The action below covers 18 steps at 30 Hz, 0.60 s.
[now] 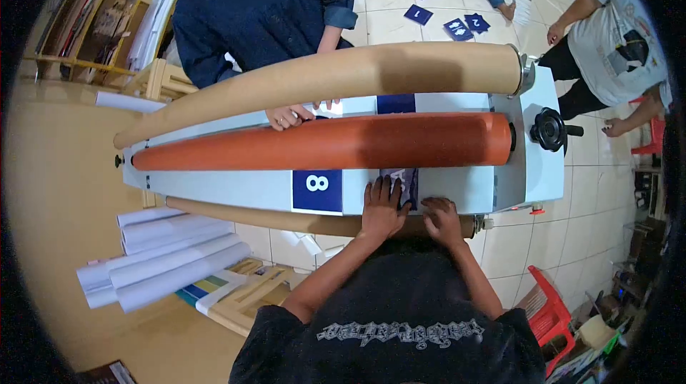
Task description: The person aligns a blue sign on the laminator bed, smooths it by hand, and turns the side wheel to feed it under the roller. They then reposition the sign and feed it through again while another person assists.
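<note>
My left hand (384, 207) lies with fingers spread on a dark blue printed sheet (409, 187), which runs up to the orange roller (321, 141) of a laminating machine. Just to its right, my right hand (441, 221) rests on the front edge of the machine's pale bed (457, 187), fingers loosely bent and nothing visible in them. Left of my hands, a dark blue card with a white 8 (316, 191) lies flat on the bed. Another dark blue piece (395, 104) shows behind the orange roller.
Across the machine stands a person in dark clothes (264, 12), one hand (289, 116) at the orange roller. A brown roll (321, 78) spans above; a black handwheel (549, 129) sits right. White paper rolls (179, 262) lie left, a red chair (550, 316) right. Numbered cards (419, 14) lie on the floor.
</note>
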Each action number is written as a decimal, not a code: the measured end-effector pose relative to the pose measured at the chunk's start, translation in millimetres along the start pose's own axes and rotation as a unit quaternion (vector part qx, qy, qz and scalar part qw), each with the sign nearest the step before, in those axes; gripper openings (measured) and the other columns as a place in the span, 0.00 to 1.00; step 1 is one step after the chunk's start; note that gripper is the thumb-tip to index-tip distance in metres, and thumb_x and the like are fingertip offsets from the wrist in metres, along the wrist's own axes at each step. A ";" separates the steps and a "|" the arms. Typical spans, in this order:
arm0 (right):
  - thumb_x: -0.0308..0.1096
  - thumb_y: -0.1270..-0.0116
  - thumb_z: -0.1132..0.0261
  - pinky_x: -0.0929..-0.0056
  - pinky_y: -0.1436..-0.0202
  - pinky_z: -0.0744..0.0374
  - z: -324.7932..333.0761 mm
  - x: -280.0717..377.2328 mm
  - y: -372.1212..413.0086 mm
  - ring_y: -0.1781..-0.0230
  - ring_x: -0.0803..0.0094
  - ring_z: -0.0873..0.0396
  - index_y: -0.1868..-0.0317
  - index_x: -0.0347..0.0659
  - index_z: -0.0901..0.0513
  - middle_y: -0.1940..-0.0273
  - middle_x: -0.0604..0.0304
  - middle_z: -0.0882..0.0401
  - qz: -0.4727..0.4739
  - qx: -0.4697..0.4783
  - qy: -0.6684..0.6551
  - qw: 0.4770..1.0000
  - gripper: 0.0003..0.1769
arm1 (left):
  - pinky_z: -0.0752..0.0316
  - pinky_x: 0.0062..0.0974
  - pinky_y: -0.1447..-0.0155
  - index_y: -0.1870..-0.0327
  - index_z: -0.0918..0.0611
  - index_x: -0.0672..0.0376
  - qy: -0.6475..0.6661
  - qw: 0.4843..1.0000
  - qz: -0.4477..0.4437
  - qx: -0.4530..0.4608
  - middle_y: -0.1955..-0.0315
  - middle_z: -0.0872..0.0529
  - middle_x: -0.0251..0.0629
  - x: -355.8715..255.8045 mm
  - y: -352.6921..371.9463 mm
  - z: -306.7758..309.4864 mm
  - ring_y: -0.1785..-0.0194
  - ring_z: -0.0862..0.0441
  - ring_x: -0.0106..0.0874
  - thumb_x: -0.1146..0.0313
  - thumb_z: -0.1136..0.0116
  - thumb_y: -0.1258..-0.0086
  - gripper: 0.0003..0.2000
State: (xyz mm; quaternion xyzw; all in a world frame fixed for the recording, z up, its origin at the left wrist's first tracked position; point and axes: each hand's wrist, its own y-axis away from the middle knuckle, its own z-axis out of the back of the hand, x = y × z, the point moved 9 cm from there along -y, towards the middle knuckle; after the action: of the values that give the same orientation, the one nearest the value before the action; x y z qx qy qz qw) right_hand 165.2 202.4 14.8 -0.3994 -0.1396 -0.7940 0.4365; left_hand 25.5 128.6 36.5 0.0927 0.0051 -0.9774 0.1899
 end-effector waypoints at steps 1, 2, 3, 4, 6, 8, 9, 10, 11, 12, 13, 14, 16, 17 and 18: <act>0.28 0.41 0.31 0.53 0.37 0.25 7.7 -2.0 -7.0 0.40 0.48 0.23 0.48 0.40 0.16 0.46 0.50 0.17 -0.050 -0.004 -0.072 0.996 0.18 | 0.45 0.54 0.23 0.33 0.25 0.62 0.012 1.000 -0.008 -0.012 0.37 0.25 0.55 0.7 -0.4 1.8 0.30 0.32 0.51 0.49 0.40 0.33 0.32; 0.27 0.40 0.32 0.54 0.39 0.23 15.3 -3.5 -12.7 0.42 0.49 0.21 0.49 0.39 0.16 0.47 0.49 0.16 -0.098 -0.005 -0.143 0.985 0.17 | 0.45 0.54 0.23 0.33 0.25 0.62 0.018 1.000 -0.013 -0.015 0.37 0.25 0.55 2.0 -2.7 -0.1 0.30 0.32 0.51 0.49 0.40 0.33 0.32; 0.27 0.39 0.33 0.55 0.41 0.22 37.6 12.6 -28.0 0.44 0.49 0.20 0.49 0.38 0.16 0.48 0.48 0.16 -0.065 -0.039 -0.123 0.990 0.16 | 0.45 0.55 0.24 0.33 0.25 0.62 0.025 1.000 -0.010 0.011 0.35 0.27 0.56 3.5 -1.7 -5.1 0.29 0.34 0.53 0.48 0.41 0.32 0.32; 0.26 0.38 0.33 0.56 0.43 0.20 61.0 30.8 -49.4 0.46 0.50 0.18 0.49 0.38 0.17 0.49 0.47 0.16 -0.032 -0.074 -0.103 0.991 0.15 | 0.46 0.56 0.24 0.33 0.25 0.62 0.031 0.999 -0.007 0.039 0.33 0.29 0.57 5.3 1.6 -9.9 0.28 0.35 0.55 0.48 0.43 0.31 0.32; 0.27 0.37 0.33 0.57 0.41 0.21 102.9 69.4 -107.9 0.45 0.49 0.19 0.50 0.36 0.17 0.48 0.46 0.16 0.055 -0.126 -0.043 0.990 0.15 | 0.46 0.57 0.24 0.32 0.26 0.62 0.033 0.998 -0.019 0.040 0.33 0.29 0.58 7.7 3.5 -9.7 0.28 0.35 0.55 0.48 0.42 0.32 0.33; 0.27 0.33 0.38 0.59 0.39 0.23 100.2 68.5 -180.1 0.43 0.48 0.20 0.44 0.36 0.18 0.45 0.46 0.17 0.068 -0.033 0.030 0.997 0.16 | 0.46 0.57 0.24 0.32 0.26 0.62 0.038 0.998 -0.030 0.034 0.33 0.29 0.58 6.4 4.2 -10.1 0.28 0.35 0.54 0.47 0.41 0.33 0.34; 0.30 0.32 0.39 0.57 0.36 0.25 88.4 54.4 -211.0 0.41 0.46 0.22 0.42 0.37 0.19 0.44 0.45 0.18 0.047 0.009 0.057 0.997 0.18 | 0.47 0.58 0.23 0.32 0.26 0.62 0.035 0.998 -0.023 0.043 0.33 0.29 0.58 7.2 4.2 -13.2 0.28 0.35 0.54 0.48 0.40 0.34 0.34; 0.33 0.31 0.40 0.56 0.34 0.27 68.8 32.6 -238.3 0.40 0.45 0.24 0.40 0.37 0.20 0.43 0.44 0.19 0.026 0.053 0.082 0.995 0.20 | 0.48 0.58 0.23 0.32 0.26 0.62 0.031 0.998 -0.016 0.051 0.33 0.29 0.58 7.6 3.7 -15.5 0.27 0.35 0.54 0.48 0.40 0.34 0.34; 0.36 0.31 0.39 0.55 0.32 0.28 46.9 5.8 -262.2 0.39 0.45 0.24 0.39 0.39 0.21 0.41 0.44 0.20 0.008 0.097 0.140 0.985 0.22 | 0.48 0.58 0.23 0.32 0.26 0.62 0.034 0.998 -0.017 0.046 0.33 0.29 0.58 5.6 3.7 -12.8 0.27 0.35 0.54 0.48 0.40 0.34 0.34; 0.39 0.31 0.39 0.53 0.31 0.29 26.7 -19.4 -281.4 0.38 0.46 0.25 0.38 0.41 0.21 0.40 0.44 0.21 -0.010 0.141 0.196 0.970 0.23 | 0.47 0.57 0.23 0.32 0.26 0.63 0.038 0.999 -0.012 0.035 0.36 0.27 0.57 4.6 3.2 -6.7 0.29 0.34 0.53 0.50 0.38 0.35 0.34; 0.39 0.31 0.39 0.53 0.31 0.29 18.9 -30.1 -297.6 0.38 0.46 0.25 0.38 0.41 0.21 0.40 0.44 0.21 -0.009 0.139 0.199 0.970 0.23 | 0.47 0.56 0.23 0.33 0.26 0.64 0.041 0.999 -0.008 0.024 0.38 0.26 0.56 4.0 2.3 -1.1 0.31 0.32 0.52 0.53 0.37 0.37 0.33; 0.41 0.32 0.39 0.54 0.31 0.29 7.4 -42.6 -308.0 0.37 0.47 0.25 0.38 0.42 0.21 0.39 0.45 0.21 -0.019 0.166 0.256 0.952 0.24 | 0.47 0.56 0.23 0.33 0.26 0.64 0.042 0.999 -0.009 0.023 0.38 0.26 0.56 3.1 2.5 1.9 0.31 0.32 0.52 0.53 0.37 0.37 0.33; 0.42 0.32 0.38 0.54 0.30 0.30 -4.7 -55.4 -322.4 0.36 0.48 0.26 0.38 0.43 0.20 0.38 0.45 0.22 -0.029 0.192 0.311 0.931 0.24 | 0.47 0.56 0.23 0.34 0.25 0.64 0.035 0.998 -0.018 0.039 0.38 0.26 0.54 3.2 1.8 2.4 0.30 0.33 0.52 0.53 0.36 0.37 0.33; 0.44 0.32 0.38 0.54 0.30 0.30 -5.5 -58.4 -329.2 0.36 0.49 0.26 0.38 0.45 0.19 0.37 0.46 0.23 -0.029 0.174 0.336 0.925 0.24 | 0.47 0.56 0.23 0.34 0.25 0.64 0.035 0.998 -0.018 0.041 0.38 0.26 0.54 4.3 1.6 0.9 0.30 0.33 0.52 0.53 0.36 0.37 0.33; 0.45 0.32 0.38 0.55 0.30 0.30 -4.9 -56.9 -330.8 0.35 0.50 0.27 0.39 0.47 0.19 0.37 0.48 0.23 -0.031 0.157 0.360 0.919 0.23 | 0.46 0.56 0.23 0.33 0.25 0.64 0.036 0.998 -0.022 0.038 0.38 0.26 0.54 3.9 2.1 0.3 0.30 0.33 0.52 0.53 0.37 0.37 0.33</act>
State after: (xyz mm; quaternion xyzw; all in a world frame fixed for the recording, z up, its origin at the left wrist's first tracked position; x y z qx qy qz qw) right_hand -86.4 424.5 10.5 -0.0082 -0.1076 -0.8652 0.4897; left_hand 22.7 125.2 36.1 0.1346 -0.0231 -0.9769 0.1642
